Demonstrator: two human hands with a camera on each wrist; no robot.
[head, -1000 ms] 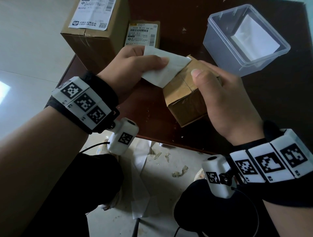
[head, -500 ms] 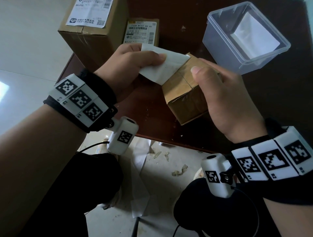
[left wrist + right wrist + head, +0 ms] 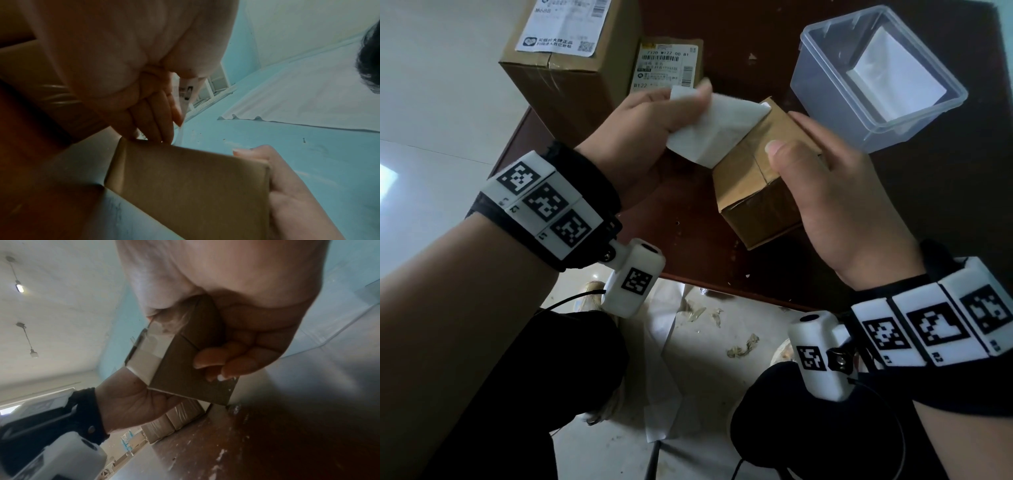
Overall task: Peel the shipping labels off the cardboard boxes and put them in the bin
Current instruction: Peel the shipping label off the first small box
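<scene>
A small cardboard box [image 3: 753,178] is held tilted above the dark brown table [image 3: 688,246] by my right hand [image 3: 825,192], thumb on its top and fingers curled round its far side [image 3: 213,360]. My left hand [image 3: 654,116] pinches a white shipping label [image 3: 715,126] that is mostly lifted off the box, its far corner still at the box's top edge. The label's printed side [image 3: 186,92] shows between my left fingers in the left wrist view, above the box [image 3: 185,183]. The clear plastic bin [image 3: 873,78] stands at the back right with a white label inside.
Two more boxes stand at the back left: a large one [image 3: 565,68] and a smaller one [image 3: 667,68], each with a label on top. The table's near edge runs just under my wrists. Paper scraps [image 3: 664,377] lie on the floor below.
My left hand has pulled the label further up and to the left, peeling more of it off the box. My right hand keeps hold of the box.
</scene>
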